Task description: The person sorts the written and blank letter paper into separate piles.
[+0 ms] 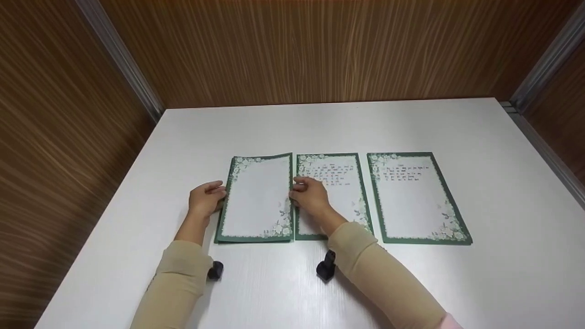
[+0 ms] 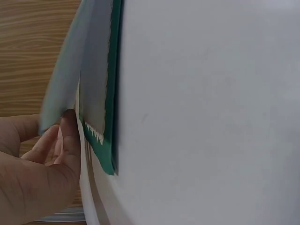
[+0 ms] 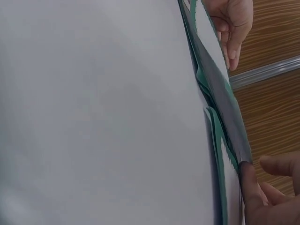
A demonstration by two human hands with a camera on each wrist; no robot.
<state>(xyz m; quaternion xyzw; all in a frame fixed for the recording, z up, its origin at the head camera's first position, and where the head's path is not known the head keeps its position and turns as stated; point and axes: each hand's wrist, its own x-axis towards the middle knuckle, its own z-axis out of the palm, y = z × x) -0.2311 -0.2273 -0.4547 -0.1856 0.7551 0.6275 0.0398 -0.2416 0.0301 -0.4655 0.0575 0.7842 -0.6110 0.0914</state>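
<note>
A blank letter sheet [image 1: 258, 196] with a green floral border lies over another green-edged sheet [image 2: 96, 84] at the left of the row. Its top edge curves up toward the right corner. At its left edge my left hand [image 1: 205, 198] holds the paper, thumb and fingers on opposite faces in the left wrist view. My right hand [image 1: 313, 196] touches the right edge with its fingertips, thumb held apart from the paper in the right wrist view. That hand partly covers the middle sheet [image 1: 336, 196], which has handwriting at its top.
Farther right lies another handwritten sheet [image 1: 413, 196] with the same border. All rest on a white table [image 1: 365, 125] enclosed by wood-grain panels [image 1: 320, 50]. Black devices, one by the left wrist [image 1: 215, 271] and one by the right wrist [image 1: 326, 267], sit beside the sleeves.
</note>
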